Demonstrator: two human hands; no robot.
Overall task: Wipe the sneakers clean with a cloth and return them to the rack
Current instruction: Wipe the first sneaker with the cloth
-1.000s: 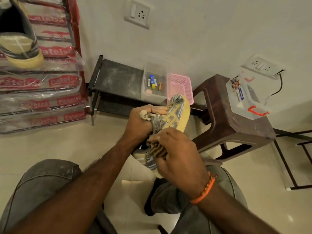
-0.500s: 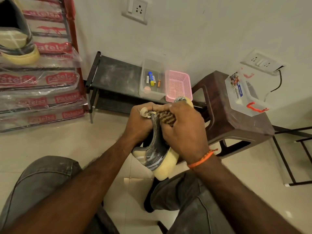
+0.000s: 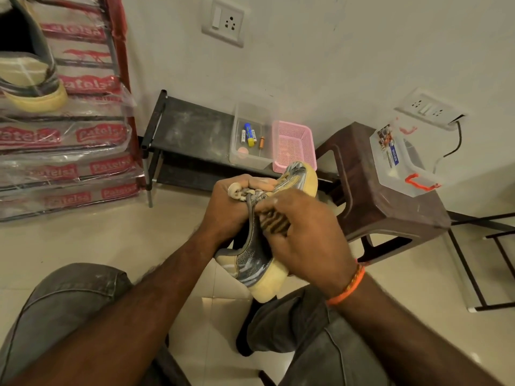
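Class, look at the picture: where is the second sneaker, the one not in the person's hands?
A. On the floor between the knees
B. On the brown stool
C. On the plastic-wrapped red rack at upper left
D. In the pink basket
C. The second sneaker sits on the plastic-wrapped red rack at upper left, while the hands hold the other sneaker.

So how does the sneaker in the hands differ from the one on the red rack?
The grey sneaker with the pale yellow sole is held in the air by the left hand, while the right hand presses a striped cloth on it. The matching sneaker rests untouched on the plastic-wrapped red rack, partly cut off by the frame. Both share grey uppers and yellow soles.
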